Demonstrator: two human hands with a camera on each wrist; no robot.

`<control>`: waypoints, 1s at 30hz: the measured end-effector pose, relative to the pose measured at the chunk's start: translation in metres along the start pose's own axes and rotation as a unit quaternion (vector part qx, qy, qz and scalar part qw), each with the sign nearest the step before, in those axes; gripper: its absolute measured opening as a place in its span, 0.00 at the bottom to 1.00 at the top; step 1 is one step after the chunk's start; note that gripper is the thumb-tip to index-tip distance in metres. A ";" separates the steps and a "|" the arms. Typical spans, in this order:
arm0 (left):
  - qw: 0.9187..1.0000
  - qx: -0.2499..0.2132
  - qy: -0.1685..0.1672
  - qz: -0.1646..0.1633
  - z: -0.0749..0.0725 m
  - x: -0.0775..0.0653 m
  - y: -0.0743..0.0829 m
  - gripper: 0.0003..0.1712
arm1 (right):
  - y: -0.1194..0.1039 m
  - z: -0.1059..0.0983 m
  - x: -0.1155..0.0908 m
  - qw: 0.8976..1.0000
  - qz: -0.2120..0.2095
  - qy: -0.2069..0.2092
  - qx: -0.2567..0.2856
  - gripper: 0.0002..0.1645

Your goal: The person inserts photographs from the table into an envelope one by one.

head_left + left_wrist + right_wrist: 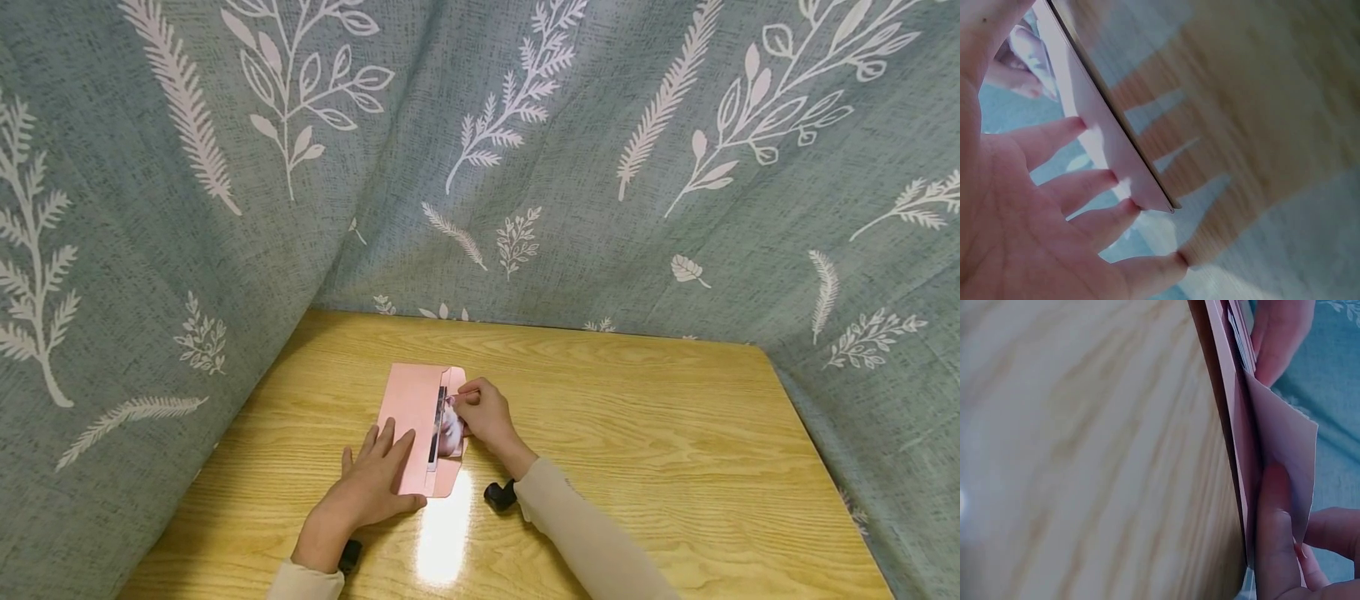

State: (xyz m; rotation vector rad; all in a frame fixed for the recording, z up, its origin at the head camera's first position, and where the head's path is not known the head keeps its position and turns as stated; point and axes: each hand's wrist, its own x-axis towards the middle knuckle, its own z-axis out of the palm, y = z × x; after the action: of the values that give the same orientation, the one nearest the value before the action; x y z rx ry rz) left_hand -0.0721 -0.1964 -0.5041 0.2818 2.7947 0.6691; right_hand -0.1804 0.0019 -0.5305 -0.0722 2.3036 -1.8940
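A pink paper envelope point(411, 396) lies on the wooden table, its opening and flap toward the right. Spread fingers of my left hand point(369, 483) rest on the envelope's near left part, the thumb by its bottom edge. At the opening, my right hand point(489, 417) pinches a picture card point(452, 433) with a pale animal-like image, partly inside the envelope. The right wrist view shows the card's plain pale back point(1288, 428) bent up between finger and thumb. Thin layered edges of other cards point(1240, 340) show inside the opening. How deep the cards reach is hidden.
The wooden table point(637, 417) extends to the right and behind the envelope. A patterned blue-green curtain point(570, 233) hangs along the back and both sides. Black wrist devices point(500, 496) sit beneath both wrists, and a bright reflection lies near the envelope.
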 end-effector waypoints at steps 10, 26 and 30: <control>1.000 -0.002 -0.002 0.002 -0.001 0.001 0.001 0.60 | -0.003 -0.001 -0.002 1.000 0.016 -0.015 0.010 0.13; 1.000 -0.008 0.001 -0.002 0.001 0.000 0.000 0.60 | 0.000 -0.028 -0.031 0.994 0.057 -0.071 0.062 0.18; 1.000 -0.007 0.000 -0.004 0.002 0.000 -0.001 0.60 | 0.000 -0.028 -0.038 0.992 0.059 -0.083 0.080 0.18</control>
State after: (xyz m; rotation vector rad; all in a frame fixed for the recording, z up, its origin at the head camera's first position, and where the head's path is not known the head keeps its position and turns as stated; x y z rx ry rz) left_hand -0.0721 -0.1961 -0.5058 0.2675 2.7880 0.6857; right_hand -0.1472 0.0345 -0.5220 -0.0685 1.9978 -1.9262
